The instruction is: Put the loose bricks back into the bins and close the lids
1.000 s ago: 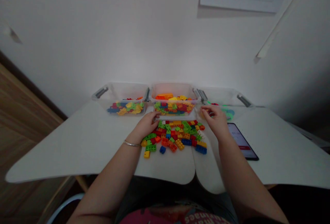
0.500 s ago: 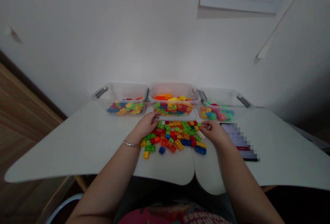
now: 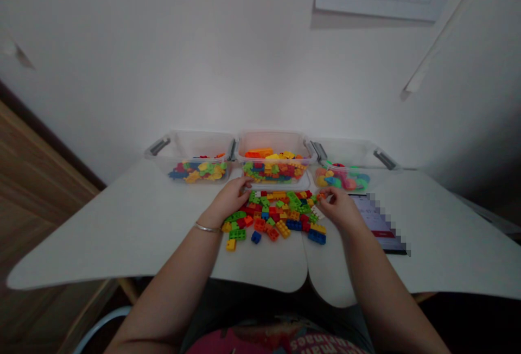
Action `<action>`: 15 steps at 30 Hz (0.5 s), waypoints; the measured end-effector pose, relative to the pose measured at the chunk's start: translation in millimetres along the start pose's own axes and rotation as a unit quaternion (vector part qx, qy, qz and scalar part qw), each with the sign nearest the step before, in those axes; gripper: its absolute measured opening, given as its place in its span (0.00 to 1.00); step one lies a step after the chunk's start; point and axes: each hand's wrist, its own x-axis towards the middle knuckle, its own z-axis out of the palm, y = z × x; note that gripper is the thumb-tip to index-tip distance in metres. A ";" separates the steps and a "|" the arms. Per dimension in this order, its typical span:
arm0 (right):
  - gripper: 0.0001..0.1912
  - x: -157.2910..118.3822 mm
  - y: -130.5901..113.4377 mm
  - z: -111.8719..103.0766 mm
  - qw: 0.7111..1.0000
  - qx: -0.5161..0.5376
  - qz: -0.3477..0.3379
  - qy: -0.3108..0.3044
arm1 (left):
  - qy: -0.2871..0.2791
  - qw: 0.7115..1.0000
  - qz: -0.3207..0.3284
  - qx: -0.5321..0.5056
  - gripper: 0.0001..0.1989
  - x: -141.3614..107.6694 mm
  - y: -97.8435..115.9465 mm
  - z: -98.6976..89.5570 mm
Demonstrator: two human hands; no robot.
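A loose pile of coloured plastic building bricks (image 3: 272, 218) lies on the white table, in red, green, yellow, orange and blue. My left hand (image 3: 228, 199) rests palm-down at the pile's far left edge, its fingertips near the front of a clear plastic bin (image 3: 274, 145). It holds nothing I can see. My right hand (image 3: 340, 207) is at the pile's right edge, with thumb and fingers pinched on a small orange brick (image 3: 321, 196). A bracelet circles my left wrist.
Three clear bins stand in a row along the white table (image 3: 122, 223). The left bin (image 3: 199, 145) and middle one hold bricks, the right bin (image 3: 345, 150) round coloured pieces. A phone (image 3: 376, 218) lies right of the pile. A wall stands behind.
My right hand has come down and left from beside the right bin to the pile's right edge, uncovering the round pieces. My left hand has barely moved.
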 end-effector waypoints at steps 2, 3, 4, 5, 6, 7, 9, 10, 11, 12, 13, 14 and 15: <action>0.15 1.0 -2.9 -1.0 0.998 0.035 -0.009 0.045 | 0.002 1.000 0.002 -0.004 0.19 -0.2 -0.4 0.2; 0.15 1.8 -5.0 -1.6 0.996 0.058 -0.016 0.070 | 0.004 1.000 0.003 -0.005 0.19 -0.4 -0.5 0.3; 0.16 2.7 -7.7 -2.2 0.991 0.085 -0.023 0.098 | 0.005 1.000 0.003 -0.004 0.19 -0.5 -0.5 0.3; 0.16 3.8 -11.0 -2.9 0.985 0.112 -0.030 0.129 | 0.006 1.000 0.003 -0.003 0.19 -0.6 -0.5 0.2; 0.16 5.0 -15.1 -3.6 0.977 0.137 -0.037 0.160 | 0.006 1.000 0.002 -0.002 0.20 -0.6 -0.5 0.2; 0.16 6.4 -20.1 -4.4 0.968 0.159 -0.045 0.190 | 0.005 1.000 0.002 0.000 0.20 -0.5 -0.5 0.1; 0.15 10.0 -32.5 -6.5 0.948 0.196 -0.055 0.244 | 0.003 1.000 0.002 0.004 0.20 -0.3 -0.7 0.0; 0.14 12.3 -39.7 -7.8 0.939 0.210 -0.059 0.265 | 0.002 1.000 0.003 0.005 0.20 -0.1 -0.9 0.1; 0.14 15.1 -47.3 -9.2 0.931 0.224 -0.062 0.283 | 0.003 1.000 0.003 0.005 0.20 0.1 -1.2 0.2; 0.14 18.4 -55.1 -10.5 0.922 0.237 -0.064 0.299 | 0.004 1.000 0.003 0.005 0.20 0.2 -1.4 0.3; 0.13 22.1 -62.7 -11.4 0.913 0.250 -0.068 0.315 | 0.005 1.000 0.003 0.004 0.20 0.3 -1.7 0.5; 0.13 26.3 -69.8 -11.9 0.905 0.263 -0.075 0.326 | 0.006 1.000 0.002 0.003 0.20 0.3 -1.9 0.6; 0.13 30.9 -76.3 -11.7 0.897 0.274 -0.082 0.336 | 0.005 1.000 0.000 0.003 0.20 0.3 -2.0 0.6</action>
